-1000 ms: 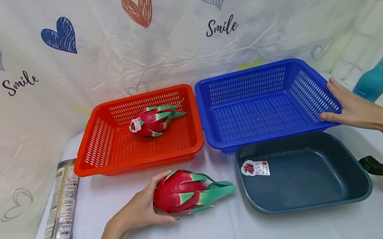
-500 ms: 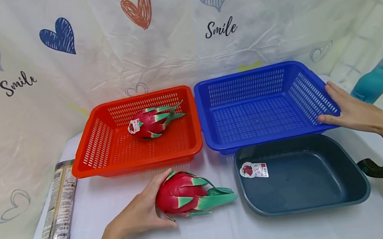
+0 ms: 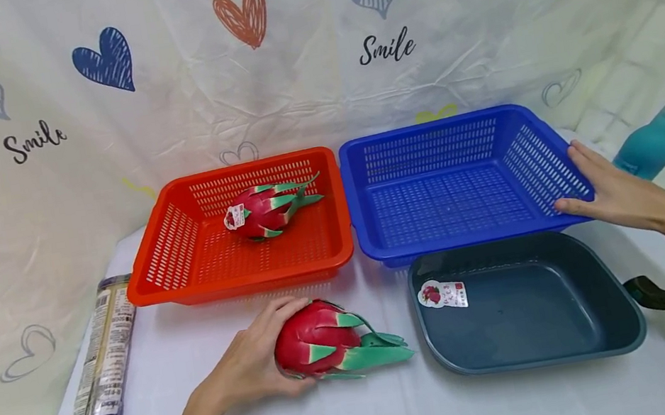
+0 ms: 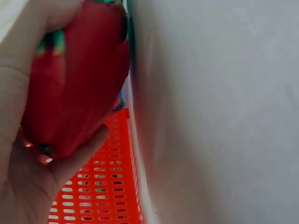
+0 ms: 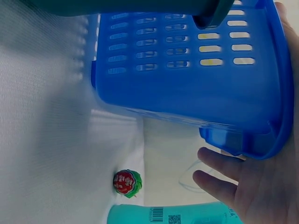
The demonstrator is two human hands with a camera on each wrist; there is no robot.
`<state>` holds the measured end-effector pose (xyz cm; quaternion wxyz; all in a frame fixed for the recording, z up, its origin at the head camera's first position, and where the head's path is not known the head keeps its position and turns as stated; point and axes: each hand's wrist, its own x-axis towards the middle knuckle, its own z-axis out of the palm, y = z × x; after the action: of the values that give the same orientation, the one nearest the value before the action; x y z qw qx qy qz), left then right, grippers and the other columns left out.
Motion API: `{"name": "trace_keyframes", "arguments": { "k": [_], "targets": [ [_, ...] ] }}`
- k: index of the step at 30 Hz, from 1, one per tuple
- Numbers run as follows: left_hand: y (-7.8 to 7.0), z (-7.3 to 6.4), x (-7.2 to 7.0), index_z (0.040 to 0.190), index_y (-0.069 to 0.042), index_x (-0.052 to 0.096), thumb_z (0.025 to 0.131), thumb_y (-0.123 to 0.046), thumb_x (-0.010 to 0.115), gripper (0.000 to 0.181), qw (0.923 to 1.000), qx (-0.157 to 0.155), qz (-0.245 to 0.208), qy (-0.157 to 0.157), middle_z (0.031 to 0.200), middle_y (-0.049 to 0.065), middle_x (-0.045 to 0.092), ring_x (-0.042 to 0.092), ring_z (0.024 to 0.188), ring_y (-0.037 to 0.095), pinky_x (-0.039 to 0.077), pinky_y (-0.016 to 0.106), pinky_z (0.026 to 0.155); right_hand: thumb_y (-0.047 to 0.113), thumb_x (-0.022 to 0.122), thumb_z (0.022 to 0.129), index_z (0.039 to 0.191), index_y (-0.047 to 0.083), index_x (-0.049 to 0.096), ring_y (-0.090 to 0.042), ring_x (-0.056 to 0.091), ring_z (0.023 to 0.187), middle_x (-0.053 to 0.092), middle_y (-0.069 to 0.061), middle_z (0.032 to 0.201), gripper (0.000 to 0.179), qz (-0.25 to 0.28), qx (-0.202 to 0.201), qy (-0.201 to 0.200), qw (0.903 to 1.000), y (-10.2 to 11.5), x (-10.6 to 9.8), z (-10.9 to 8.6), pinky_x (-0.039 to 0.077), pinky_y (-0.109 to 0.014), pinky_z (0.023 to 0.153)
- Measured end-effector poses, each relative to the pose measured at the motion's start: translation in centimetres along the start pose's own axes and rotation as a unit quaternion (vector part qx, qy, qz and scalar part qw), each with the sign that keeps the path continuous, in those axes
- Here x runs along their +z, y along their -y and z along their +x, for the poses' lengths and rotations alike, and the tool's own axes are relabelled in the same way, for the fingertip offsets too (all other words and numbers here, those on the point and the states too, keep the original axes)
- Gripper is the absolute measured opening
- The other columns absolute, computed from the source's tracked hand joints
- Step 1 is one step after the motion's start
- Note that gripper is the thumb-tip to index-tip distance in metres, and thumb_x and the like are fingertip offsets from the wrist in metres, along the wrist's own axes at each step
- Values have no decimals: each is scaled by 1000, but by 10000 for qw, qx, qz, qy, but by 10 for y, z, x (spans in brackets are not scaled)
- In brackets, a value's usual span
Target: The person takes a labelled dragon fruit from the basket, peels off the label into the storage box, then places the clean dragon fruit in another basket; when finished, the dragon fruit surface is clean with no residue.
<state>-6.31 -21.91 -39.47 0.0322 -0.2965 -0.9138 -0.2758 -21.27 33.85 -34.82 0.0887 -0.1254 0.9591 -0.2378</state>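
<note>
In the head view my left hand holds a red dragon fruit by its blunt end, over the white table in front of the baskets. Its green leaf tips point right. In the left wrist view the fruit lies between thumb and fingers. My right hand grips the right front corner of a blue basket, thumb over the rim, other fingers outside. The basket's outer wall fills much of the right wrist view. Another dragon fruit, bearing a white sticker, lies in the red basket.
A dark grey-blue tub with a fruit sticker stands before the blue basket. Packaged rolls lie at the left table edge. A teal bottle is behind my right hand. Near it sits a small red-green wrapped ball.
My left thumb and fingers have closed further round the blunt end of the dragon fruit, and the fruit has shifted slightly right. My right hand keeps its place on the blue basket.
</note>
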Motion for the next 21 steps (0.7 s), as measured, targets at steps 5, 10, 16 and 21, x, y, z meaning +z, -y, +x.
{"name": "trace_keyframes", "arguments": {
  "k": [5,10,16,21],
  "targets": [
    [2,0,-1,143,-26,40,57,-43,91,101,9993,317,-147,-136,135,-6,49,51,122,12,59,27,80,46,52,93,150,0,-20,-56,-14,142,-26,-26,156,102,34,-24,2,10000,0,0,1,3,-79,104],
    [-3,1,-4,142,-21,41,58,-41,91,99,9978,447,-415,-239,135,-1,50,52,122,15,59,29,81,46,52,93,150,0,-20,-56,-14,142,-26,-25,156,103,48,-24,35,10000,4,-4,2,4,-80,103],
    [-14,2,-12,142,-21,41,56,-36,92,101,9969,366,-553,-433,135,-1,50,51,123,15,59,30,81,46,54,92,149,2,-22,-55,-15,142,-28,-23,156,104,73,31,54,10000,4,-4,1,4,-80,103],
    [-28,-1,-19,142,-20,40,54,-30,93,104,9932,70,-842,-798,135,0,49,49,123,13,59,29,80,47,54,92,149,2,-22,-55,-15,142,-28,-23,156,105,44,100,68,9999,3,-1,-1,5,-80,103]
  ]
}}
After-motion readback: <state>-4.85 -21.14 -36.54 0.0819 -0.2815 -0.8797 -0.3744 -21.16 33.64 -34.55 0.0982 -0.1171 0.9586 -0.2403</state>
